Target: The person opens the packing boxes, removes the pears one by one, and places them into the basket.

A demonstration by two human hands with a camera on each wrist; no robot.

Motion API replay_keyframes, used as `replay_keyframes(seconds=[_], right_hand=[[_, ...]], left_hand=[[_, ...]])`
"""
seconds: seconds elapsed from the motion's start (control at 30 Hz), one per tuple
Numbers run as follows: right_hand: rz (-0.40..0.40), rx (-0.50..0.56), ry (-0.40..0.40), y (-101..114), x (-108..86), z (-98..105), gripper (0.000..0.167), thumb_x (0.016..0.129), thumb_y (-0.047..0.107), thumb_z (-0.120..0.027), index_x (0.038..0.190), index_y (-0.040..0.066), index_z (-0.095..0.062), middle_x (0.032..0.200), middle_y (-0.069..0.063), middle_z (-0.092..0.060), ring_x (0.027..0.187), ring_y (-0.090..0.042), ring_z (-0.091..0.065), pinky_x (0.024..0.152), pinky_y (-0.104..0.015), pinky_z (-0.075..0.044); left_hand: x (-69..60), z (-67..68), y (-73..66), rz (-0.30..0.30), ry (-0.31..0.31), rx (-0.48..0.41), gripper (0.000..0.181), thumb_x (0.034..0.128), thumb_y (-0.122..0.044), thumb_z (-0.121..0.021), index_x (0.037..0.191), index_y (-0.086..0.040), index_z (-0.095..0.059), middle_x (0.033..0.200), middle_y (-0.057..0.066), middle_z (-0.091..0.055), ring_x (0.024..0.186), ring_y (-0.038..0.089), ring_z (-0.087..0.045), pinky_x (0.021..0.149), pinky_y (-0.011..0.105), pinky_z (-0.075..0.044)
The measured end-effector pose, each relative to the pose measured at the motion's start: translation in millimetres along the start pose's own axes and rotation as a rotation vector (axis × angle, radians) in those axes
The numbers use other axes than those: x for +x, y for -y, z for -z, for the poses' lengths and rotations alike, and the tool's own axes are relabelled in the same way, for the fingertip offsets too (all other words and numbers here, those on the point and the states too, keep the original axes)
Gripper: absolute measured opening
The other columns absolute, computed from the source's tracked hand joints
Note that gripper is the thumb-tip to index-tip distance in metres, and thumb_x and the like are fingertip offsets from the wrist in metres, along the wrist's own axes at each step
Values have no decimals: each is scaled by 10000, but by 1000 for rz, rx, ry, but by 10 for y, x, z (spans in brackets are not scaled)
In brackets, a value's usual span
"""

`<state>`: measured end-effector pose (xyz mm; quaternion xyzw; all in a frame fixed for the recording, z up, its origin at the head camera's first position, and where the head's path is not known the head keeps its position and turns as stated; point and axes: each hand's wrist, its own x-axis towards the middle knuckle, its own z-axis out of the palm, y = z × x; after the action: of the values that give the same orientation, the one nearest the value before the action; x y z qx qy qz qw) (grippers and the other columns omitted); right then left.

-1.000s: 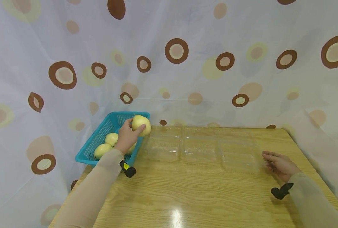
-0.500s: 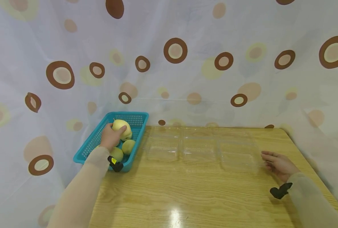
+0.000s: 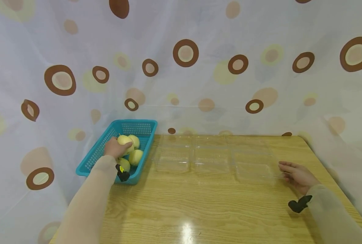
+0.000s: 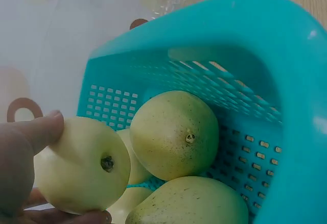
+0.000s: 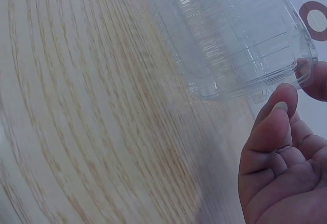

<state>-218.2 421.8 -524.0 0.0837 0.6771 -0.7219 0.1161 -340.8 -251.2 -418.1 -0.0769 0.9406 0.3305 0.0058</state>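
In the head view my left hand [image 3: 115, 148] grips a pale yellow pear [image 3: 125, 143] inside the blue plastic basket [image 3: 148, 149]. The left wrist view shows thumb and fingers around this pear [image 4: 82, 165], its dark end facing the camera. Beside and below it lie several other pears [image 4: 176, 134]. My right hand [image 3: 298, 177] is at the right end of a row of clear plastic containers [image 3: 212, 159]. In the right wrist view its fingers are loosely bent, with one fingertip at the rim of a clear container [image 5: 230, 45]; whether it presses the rim I cannot tell.
The basket stands at the left end of the wooden table [image 3: 181, 203], close to the patterned curtain [image 3: 165, 88]. The transparent containers lie side by side along the table's back part, and their edges are hard to make out.
My left hand has moved left and down with the pear, from over the basket's right rim into the basket among the other pears. The right hand stays by the containers.
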Motion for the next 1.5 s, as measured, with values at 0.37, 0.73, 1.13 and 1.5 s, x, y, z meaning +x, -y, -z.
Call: replay_keyframes(seconds=[0.37, 0.73, 1.13, 1.5], right_hand=[[-13, -19, -11, -16, -17, -17, 99, 971, 304, -582, 1069, 305, -595, 1013, 39, -552, 738, -76, -550, 647, -276, -504], [-10, -84, -29, -55, 25, -12, 252, 964, 345, -582, 1184, 236, -525, 998, 50, -528, 719, -75, -528, 647, -288, -504], [-8, -72, -36, -59, 17, -24, 260, 954, 344, -599, 1183, 237, -541, 996, 44, -546, 717, -67, -538, 644, -274, -509], [-5, -44, -23, -78, 2, -21, 234, 962, 320, -593, 1171, 220, -562, 1015, 39, -544, 723, -62, -541, 649, -255, -512]], left_hand=[[46, -17, 6, 10, 7, 90, 866, 900, -484, -602, 1414, 134, -282, 1276, 323, -464, 1112, 438, -498, 896, 507, -457], [72, -20, 129, 53, 31, 33, 861, 903, -460, -607, 1433, 124, -262, 1250, 312, -470, 1073, 431, -515, 833, 495, -486], [111, -25, 228, 95, 49, 30, 878, 900, -451, -620, 1436, 137, -249, 1252, 327, -467, 1042, 425, -532, 767, 456, -510], [91, -11, 213, 79, 82, 82, 813, 907, -373, -623, 1409, 166, -281, 1297, 357, -437, 1123, 474, -491, 862, 510, -486]])
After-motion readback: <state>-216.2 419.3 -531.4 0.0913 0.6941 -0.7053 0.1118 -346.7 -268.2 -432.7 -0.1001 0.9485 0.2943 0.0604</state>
